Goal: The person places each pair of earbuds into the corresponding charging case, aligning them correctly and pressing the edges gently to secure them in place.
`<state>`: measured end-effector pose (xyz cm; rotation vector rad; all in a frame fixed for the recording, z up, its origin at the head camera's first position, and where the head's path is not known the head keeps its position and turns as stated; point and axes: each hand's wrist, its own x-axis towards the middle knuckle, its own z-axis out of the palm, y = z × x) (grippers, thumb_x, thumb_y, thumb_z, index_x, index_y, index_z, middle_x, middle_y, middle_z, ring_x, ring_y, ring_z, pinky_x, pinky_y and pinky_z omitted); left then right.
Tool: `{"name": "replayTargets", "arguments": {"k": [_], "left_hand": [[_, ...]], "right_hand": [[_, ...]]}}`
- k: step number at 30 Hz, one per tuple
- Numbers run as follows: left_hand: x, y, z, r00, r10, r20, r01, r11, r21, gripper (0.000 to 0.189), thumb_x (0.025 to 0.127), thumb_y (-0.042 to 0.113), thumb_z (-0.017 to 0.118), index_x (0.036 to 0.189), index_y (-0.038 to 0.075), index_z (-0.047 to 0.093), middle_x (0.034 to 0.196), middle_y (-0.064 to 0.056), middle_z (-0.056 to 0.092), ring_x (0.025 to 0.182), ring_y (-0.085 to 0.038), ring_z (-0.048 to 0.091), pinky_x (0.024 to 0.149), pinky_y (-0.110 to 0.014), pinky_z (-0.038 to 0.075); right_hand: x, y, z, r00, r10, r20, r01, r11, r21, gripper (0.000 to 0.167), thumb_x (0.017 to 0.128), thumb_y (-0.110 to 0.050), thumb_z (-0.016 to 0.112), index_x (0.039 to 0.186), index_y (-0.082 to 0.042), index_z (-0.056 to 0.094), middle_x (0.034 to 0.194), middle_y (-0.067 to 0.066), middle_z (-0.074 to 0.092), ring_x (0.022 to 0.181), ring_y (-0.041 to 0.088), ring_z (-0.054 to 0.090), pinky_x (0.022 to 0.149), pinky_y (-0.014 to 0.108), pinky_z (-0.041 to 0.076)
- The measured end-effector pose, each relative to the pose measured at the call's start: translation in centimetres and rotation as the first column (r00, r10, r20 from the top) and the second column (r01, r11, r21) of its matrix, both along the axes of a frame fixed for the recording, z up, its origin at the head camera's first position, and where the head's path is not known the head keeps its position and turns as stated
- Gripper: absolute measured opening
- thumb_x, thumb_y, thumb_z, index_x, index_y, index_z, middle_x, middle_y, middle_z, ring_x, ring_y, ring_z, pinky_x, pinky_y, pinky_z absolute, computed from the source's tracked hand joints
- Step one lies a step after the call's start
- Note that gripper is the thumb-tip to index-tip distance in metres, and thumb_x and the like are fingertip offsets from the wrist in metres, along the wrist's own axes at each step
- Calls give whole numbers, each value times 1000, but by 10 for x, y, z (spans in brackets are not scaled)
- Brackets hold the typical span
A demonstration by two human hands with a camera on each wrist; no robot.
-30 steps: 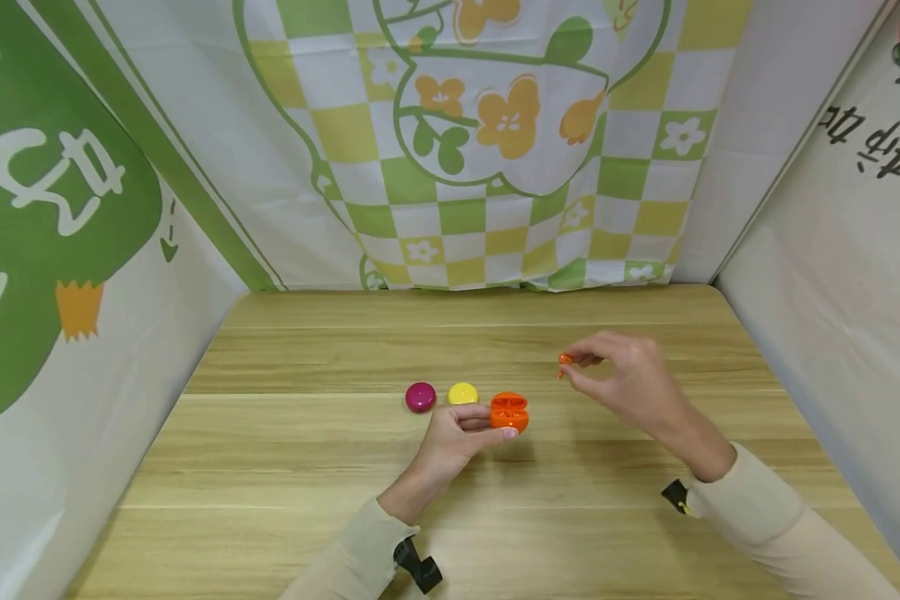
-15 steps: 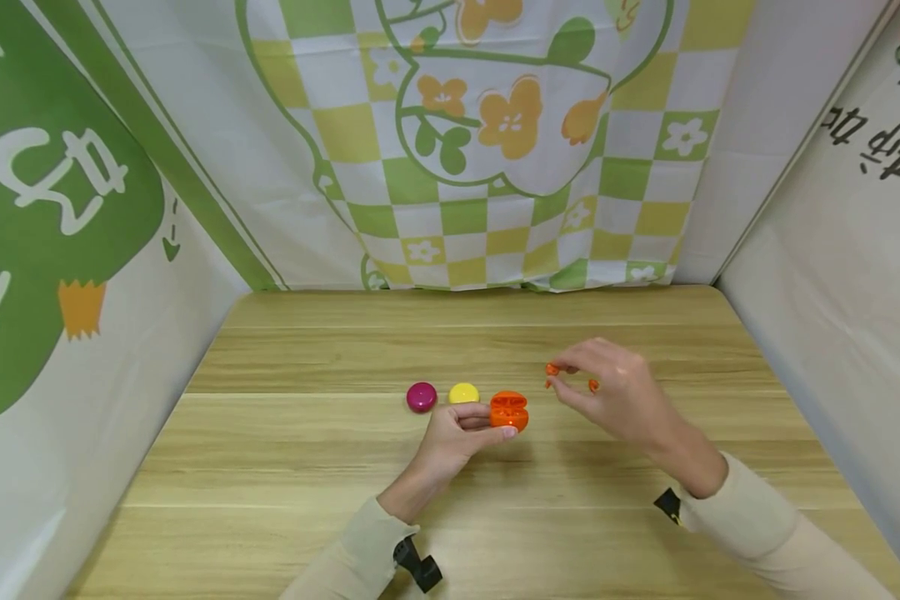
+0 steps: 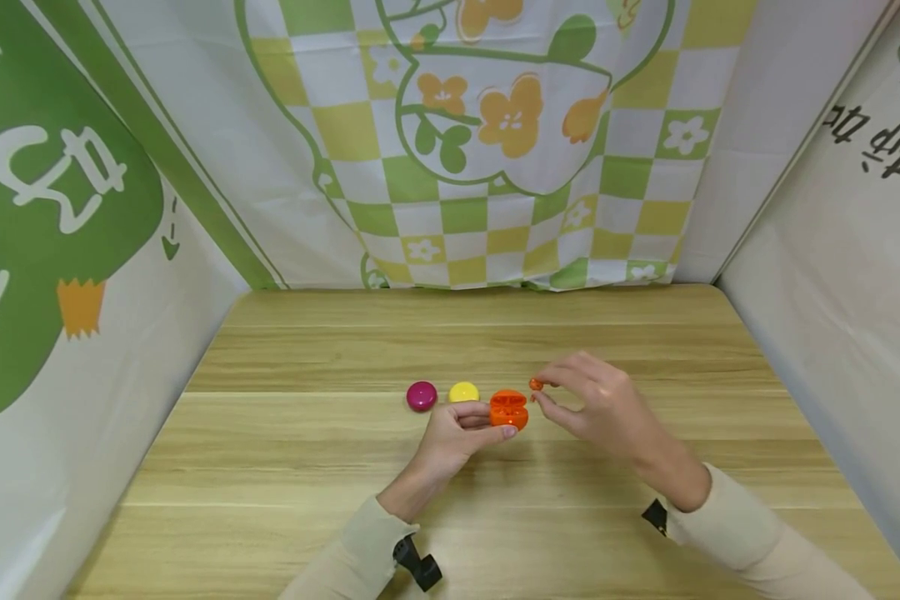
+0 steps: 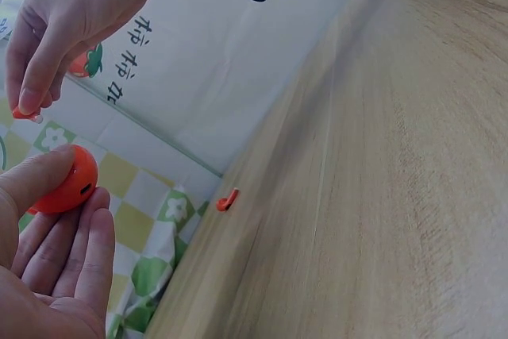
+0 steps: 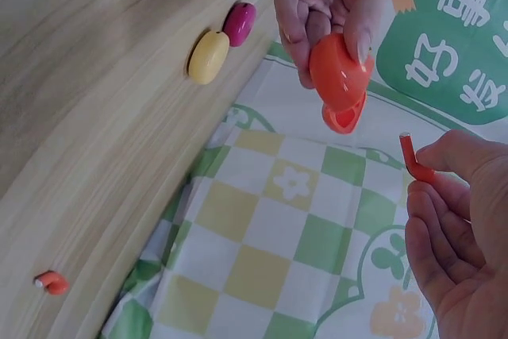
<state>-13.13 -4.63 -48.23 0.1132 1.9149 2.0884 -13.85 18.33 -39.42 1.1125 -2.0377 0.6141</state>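
Observation:
My left hand [image 3: 446, 442] grips an orange earbud case [image 3: 509, 417], thumb on its front and fingers behind. The case lid stands raised, showing the inside in the head view. Just right of the case, my right hand [image 3: 603, 408] pinches an orange earbud [image 5: 413, 160] between thumb and fingertips. In the right wrist view this earbud's stem points up, apart from the case. A second orange earbud [image 4: 227, 200] lies on the table; in the head view the right hand hides it.
A yellow round case [image 3: 463, 392] and a magenta round case [image 3: 422, 397] sit on the wooden table [image 3: 285, 450] beyond the left hand. Printed cloth walls enclose the table at the back and both sides, the back one checkered [image 3: 465, 217].
My right hand has moved left and slightly nearer, bringing the pinched earbud up close to the case. The left hand and the case have stayed in place.

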Motion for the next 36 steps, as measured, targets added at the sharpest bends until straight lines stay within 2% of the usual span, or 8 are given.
{"name": "replayTargets", "arguments": {"k": [22, 36], "left_hand": [[0, -1, 1, 1000, -18, -21, 18, 1000, 5, 39, 87, 10, 87, 122, -4, 75, 118, -18, 79, 103, -19, 79, 89, -26, 64], [1, -1, 3, 999, -43, -32, 44, 998, 35, 40, 87, 9, 87, 122, -5, 75, 118, -17, 80, 103, -17, 79, 88, -26, 64]], "right_hand": [[5, -14, -18, 999, -15, 40, 14, 999, 37, 32, 68, -1, 96, 96, -3, 79, 94, 7, 79, 84, 19, 74, 72, 30, 66], [5, -17, -23, 1000, 16, 16, -17, 1000, 12, 37, 66, -1, 97, 98, -4, 79, 94, 5, 78, 84, 18, 72, 70, 30, 65]]}}
